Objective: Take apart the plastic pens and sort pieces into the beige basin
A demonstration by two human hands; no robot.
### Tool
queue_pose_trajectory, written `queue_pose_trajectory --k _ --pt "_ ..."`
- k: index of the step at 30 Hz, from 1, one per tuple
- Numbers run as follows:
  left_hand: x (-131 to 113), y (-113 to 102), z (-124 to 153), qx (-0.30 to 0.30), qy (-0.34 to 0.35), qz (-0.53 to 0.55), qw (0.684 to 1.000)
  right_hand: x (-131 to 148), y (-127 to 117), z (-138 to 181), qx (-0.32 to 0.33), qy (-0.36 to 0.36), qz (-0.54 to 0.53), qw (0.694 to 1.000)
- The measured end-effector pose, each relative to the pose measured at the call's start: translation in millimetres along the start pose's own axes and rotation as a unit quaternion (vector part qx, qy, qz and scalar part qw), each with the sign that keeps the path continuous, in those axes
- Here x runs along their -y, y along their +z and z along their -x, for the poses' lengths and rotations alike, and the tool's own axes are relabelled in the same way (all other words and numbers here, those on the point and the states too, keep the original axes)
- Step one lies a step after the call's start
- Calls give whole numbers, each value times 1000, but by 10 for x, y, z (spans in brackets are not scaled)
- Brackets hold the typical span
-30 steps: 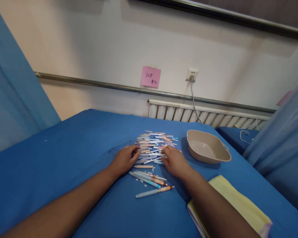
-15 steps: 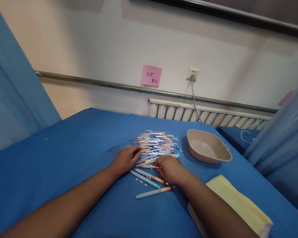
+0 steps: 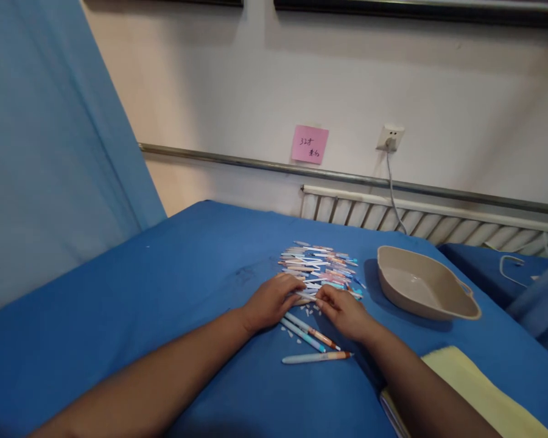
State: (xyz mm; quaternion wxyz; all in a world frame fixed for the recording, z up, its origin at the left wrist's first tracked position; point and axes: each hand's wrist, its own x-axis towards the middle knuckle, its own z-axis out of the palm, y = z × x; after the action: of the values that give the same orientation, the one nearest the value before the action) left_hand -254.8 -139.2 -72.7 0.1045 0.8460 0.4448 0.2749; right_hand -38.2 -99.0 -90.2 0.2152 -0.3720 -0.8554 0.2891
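A pink sticky note [image 3: 310, 146] on the far wall [image 3: 237, 85] bears handwriting in black: "32" and a character after it, with a smaller second line too faint to read. Print shows on the pen barrels but is too small to make out.

The pens [image 3: 342, 261] lie in a loose heap, mixed with thin white sticks, at the middle of a blue cloth [image 3: 201, 261] that covers the table. The right hand [image 3: 344, 312] pinches a slim pale stick [image 3: 307, 296] between thumb and forefinger at the heap's near edge. The left hand [image 3: 271, 301] bends its fingers at the stick's left end; whether they grip it, I cannot tell. On the near side lie a pale pen with an orange and brown end [image 3: 315, 358], two more pens and small white bits [image 3: 298, 341]. A dark smudge [image 3: 246, 271] marks the cloth left of the heap.

To the right stands a beige basin [image 3: 406, 301], with a yellow towel [image 3: 475, 389] nearer. Beyond the table are a white radiator [image 3: 360, 210], a metal rail [image 3: 256, 165] and a wall socket [image 3: 390, 137] with a plugged-in cable [image 3: 394, 198]. A blue curtain [image 3: 59, 152] hangs at the left.
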Motion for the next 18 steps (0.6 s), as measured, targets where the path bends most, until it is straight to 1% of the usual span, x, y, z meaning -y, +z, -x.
queue_pose_trajectory --k 3,6,8,10,11,12,15,17,18 --pt "35 29 -3 4 -17 -6 1000 -1 20 11 -8 -7 -23 1000" --pt "22 27 -17 20 -43 -17 999 -10 31 23 -7 -15 -19 1000" --pt "-76 7 -13 7 -50 -39 998 -17 35 32 -4 -14 -3 1000" --pt "-263 -6 10 -19 -41 -73 996 -26 37 39 -4 -15 7 1000" --pt "-384 -1 27 -25 -26 -89 995 -32 38 43 -3 -16 7 1000" --pt "-514 14 46 -17 1 -97 995 -37 39 45 0 -19 3 1000" --pt "-892 121 109 8 100 -110 989 -48 54 56 30 -24 -16 999" --pt "-1070 200 157 9 162 -115 980 -46 68 67 36 -20 -8 999" --pt "-1121 219 185 11 181 -117 976 -43 73 73 31 -17 2 999"
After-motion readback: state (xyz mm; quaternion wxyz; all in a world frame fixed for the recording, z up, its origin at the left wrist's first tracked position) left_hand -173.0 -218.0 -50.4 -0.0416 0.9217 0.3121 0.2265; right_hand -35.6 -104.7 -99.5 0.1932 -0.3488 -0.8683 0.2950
